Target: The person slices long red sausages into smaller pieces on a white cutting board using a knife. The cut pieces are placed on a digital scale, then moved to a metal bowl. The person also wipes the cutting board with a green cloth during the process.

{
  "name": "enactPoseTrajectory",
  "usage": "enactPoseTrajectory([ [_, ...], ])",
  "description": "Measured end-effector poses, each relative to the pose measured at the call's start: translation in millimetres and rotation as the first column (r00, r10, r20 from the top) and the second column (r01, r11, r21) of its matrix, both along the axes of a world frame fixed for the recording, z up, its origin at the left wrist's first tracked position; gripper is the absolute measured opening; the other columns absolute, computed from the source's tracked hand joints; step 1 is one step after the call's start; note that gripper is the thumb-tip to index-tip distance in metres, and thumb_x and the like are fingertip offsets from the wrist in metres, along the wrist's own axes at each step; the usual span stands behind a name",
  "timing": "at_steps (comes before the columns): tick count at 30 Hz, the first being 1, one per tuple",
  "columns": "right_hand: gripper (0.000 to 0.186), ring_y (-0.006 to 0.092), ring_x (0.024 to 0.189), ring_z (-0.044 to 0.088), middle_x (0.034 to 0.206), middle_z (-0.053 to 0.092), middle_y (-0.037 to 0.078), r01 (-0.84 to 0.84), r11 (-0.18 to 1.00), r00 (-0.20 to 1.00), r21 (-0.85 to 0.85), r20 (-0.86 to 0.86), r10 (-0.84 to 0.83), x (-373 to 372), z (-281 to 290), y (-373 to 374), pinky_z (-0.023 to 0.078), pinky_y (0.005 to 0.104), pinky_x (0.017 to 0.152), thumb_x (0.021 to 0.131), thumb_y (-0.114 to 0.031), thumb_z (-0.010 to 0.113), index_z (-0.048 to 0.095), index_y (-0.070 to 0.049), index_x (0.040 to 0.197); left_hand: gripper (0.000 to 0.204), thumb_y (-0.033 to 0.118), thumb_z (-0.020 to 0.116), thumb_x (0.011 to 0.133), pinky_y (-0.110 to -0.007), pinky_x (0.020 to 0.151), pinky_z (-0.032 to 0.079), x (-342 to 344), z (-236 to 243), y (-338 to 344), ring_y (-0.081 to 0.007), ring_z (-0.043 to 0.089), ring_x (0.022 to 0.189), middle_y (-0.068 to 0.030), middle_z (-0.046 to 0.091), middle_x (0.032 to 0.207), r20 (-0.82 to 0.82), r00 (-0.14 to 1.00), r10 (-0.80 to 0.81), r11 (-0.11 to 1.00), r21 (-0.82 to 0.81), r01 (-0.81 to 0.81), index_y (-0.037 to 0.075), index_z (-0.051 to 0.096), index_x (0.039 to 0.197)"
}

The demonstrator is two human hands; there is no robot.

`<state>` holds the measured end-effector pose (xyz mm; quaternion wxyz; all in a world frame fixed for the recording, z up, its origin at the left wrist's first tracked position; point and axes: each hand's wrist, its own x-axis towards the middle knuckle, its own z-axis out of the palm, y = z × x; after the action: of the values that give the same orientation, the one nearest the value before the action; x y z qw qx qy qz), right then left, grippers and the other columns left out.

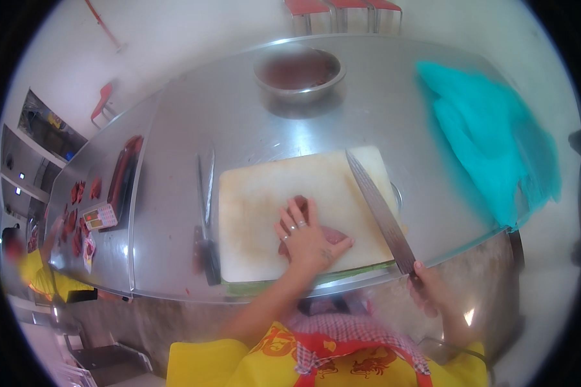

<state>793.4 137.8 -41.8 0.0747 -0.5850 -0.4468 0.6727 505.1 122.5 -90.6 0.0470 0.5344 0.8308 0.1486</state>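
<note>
A piece of raw red meat [334,236] lies on the white cutting board [252,200]. My left hand [306,242] presses down on it with fingers spread, rings showing on them, and covers much of the meat. Gripped in my right hand [429,287] is a long knife [382,216]. Its blade slants up and to the left across the board's right part, apart from the meat, with the tip near the far edge. The handle is mostly hidden in my fist, just off the table's near edge.
Left of the board lies another knife [206,248] with a dark handle. A metal bowl [300,90] stands at the back. Turquoise plastic bags [484,135] spread over the right side. A weighing scale [103,216] and several meat pieces [77,238] occupy the left table, where a person in yellow [45,274] stands.
</note>
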Motion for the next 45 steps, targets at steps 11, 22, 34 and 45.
enactPoseTrajectory([
  [11, 0.066, 0.0163, 0.035, 0.045, 0.05, 0.048, 0.007, 0.036, 0.998, 0.998, -0.06, -0.057, -0.04, 2, -32, 11, 0.036, 0.0286, 0.033, 0.094, -0.061, 0.042, 0.054, 0.001, 0.075, 0.073, 0.058, 0.07, 0.071, -0.063, 0.099, 0.029, -46, -4, -8, -0.0502, 0.033, 0.127, -0.026, 0.025, 0.149, -0.062, 0.927, -0.37, 0.927, -0.089, 0.364, 0.024, 0.051, 0.132],
  [22, 0.058, 0.0142, 0.035, 0.044, 0.049, 0.047, 0.005, -0.093, 0.979, 0.989, 0.181, 0.129, 0.07, -3, -40, -2, 0.034, 0.0285, 0.033, 0.098, -0.051, 0.041, 0.053, -0.003, 0.067, 0.046, 0.012, 0.062, 0.075, -0.045, 0.09, 0.047, -97, -13, 18, -0.0402, 0.055, 0.101, -0.0215, 0.051, 0.124, 0.081, 0.916, -0.393, 0.91, 0.178, 0.374, 0.016, 0.056, 0.121],
  [34, 0.048, 0.0386, 0.077, 0.06, 0.079, 0.063, 0.023, -0.401, 0.835, 0.838, 0.378, 0.521, 0.166, -48, -32, 1, 0.046, 0.044, 0.071, 0.091, -0.045, 0.054, 0.065, 0.002, 0.09, 0.043, 0.009, 0.064, 0.074, -0.034, 0.084, 0.049, -270, 51, -25, -0.0238, 0.062, 0.091, -0.0102, 0.065, 0.099, 0.546, 0.837, 0.024, 0.761, 0.534, -0.37, 0.011, 0.059, 0.116],
  [45, 0.062, 0.0419, 0.084, 0.061, 0.084, 0.064, 0.027, -0.386, 0.79, 0.661, 0.477, 0.74, -0.124, -146, -29, -37, 0.046, 0.0469, 0.076, 0.092, -0.054, 0.046, 0.066, 0.005, 0.093, 0.043, 0.008, 0.068, 0.072, -0.046, 0.087, 0.046, -602, 99, -124, -0.0383, 0.058, 0.103, -0.0221, 0.06, 0.106, 0.079, 0.865, 0.495, 0.751, 0.461, -0.472, 0.007, 0.054, 0.112],
])
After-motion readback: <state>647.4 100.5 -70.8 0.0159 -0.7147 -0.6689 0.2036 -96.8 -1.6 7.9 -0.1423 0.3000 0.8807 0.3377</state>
